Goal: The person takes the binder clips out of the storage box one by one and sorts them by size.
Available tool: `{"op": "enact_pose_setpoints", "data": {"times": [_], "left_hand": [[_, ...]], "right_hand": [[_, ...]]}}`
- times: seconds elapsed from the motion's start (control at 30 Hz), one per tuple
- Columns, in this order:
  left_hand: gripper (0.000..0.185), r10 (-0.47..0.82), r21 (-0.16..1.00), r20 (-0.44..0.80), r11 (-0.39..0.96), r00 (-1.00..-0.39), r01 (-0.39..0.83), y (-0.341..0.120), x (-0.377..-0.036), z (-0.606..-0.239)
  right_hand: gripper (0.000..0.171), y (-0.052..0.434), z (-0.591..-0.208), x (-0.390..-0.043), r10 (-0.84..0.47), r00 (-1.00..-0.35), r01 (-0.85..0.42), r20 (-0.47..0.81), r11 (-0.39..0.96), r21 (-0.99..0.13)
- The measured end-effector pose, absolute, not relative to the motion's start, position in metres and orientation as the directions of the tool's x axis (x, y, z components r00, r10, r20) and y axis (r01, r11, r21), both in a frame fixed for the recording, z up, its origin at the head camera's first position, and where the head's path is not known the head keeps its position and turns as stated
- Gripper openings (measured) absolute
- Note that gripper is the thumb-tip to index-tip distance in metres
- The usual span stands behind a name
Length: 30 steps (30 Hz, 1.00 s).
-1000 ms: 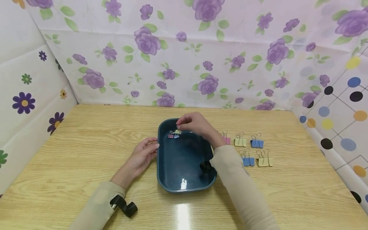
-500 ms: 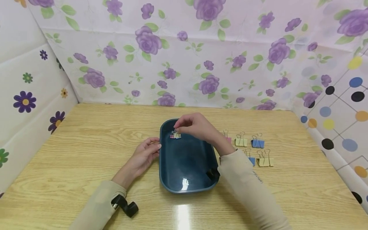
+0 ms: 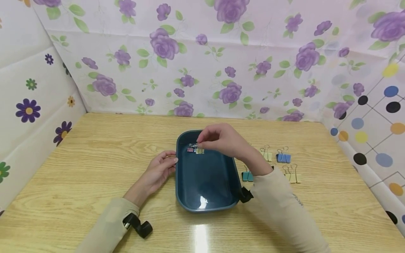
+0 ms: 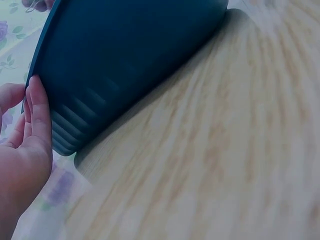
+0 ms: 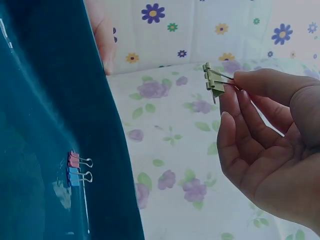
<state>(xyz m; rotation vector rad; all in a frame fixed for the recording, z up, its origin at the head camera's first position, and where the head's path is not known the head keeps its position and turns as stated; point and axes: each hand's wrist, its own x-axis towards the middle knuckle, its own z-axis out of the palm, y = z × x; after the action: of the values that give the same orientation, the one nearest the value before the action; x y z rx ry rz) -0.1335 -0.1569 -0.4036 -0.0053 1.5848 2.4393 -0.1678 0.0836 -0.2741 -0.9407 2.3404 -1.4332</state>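
Pinching a yellow-green metal binder clip [image 5: 214, 82] over the far part of the dark teal plastic tray [image 3: 205, 179], the right hand [image 3: 223, 142] may drop it if the pinch slips; the left hand [image 3: 158, 171], relaxed, touches the tray's left side.

Materials and finishes

We list one tray [image 3: 207, 182]: plastic by its look, smooth, glossy inside with a bright reflection, its outer wall duller and partly ribbed. We enter the yellow clip [image 5: 214, 82], pink clip [image 5: 73, 159] and blue clip [image 5: 73, 177] as smooth coloured metal, with shiny wire handles. Table [image 3: 126, 135]: wood-grained, smooth, lightly glossy. Sleeves [image 3: 104, 226]: matt cloth. Backdrop [image 3: 129, 88]: printed, creased sheet; whether cloth or plastic, we cannot tell.
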Motion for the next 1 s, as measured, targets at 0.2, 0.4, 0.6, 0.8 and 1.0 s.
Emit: {"op": "enact_pose_setpoints", "data": {"times": [0.2, 0.4, 0.6, 0.8, 1.0], "left_hand": [[0.018, 0.197, 0.896, -0.125, -0.399, -0.972, -0.196, -0.156, -0.133, -0.403], [0.018, 0.174, 0.899, -0.117, -0.399, -0.978, -0.179, -0.157, -0.134, -0.404], [0.017, 0.172, 0.895, -0.120, -0.407, -0.978, -0.181, -0.159, -0.135, -0.403], [0.016, 0.173, 0.896, -0.115, -0.408, -0.978, -0.177, -0.159, -0.135, -0.403], [0.016, 0.180, 0.898, -0.114, -0.403, -0.977, -0.179, -0.159, -0.135, -0.404]], "right_hand": [[0.006, 0.105, -0.275, -0.160, -0.619, -0.779, -0.384, 0.104, 0.340, -0.858], [0.006, 0.137, -0.291, -0.160, -0.587, -0.807, -0.348, 0.069, 0.378, -0.858], [0.006, 0.168, -0.310, -0.157, -0.552, -0.834, -0.274, 0.004, 0.408, -0.871], [0.006, 0.190, -0.330, -0.149, -0.516, -0.856, -0.234, -0.030, 0.439, -0.868], [0.011, 0.207, -0.349, -0.136, -0.488, -0.869, -0.197, -0.077, 0.487, -0.851]]}}
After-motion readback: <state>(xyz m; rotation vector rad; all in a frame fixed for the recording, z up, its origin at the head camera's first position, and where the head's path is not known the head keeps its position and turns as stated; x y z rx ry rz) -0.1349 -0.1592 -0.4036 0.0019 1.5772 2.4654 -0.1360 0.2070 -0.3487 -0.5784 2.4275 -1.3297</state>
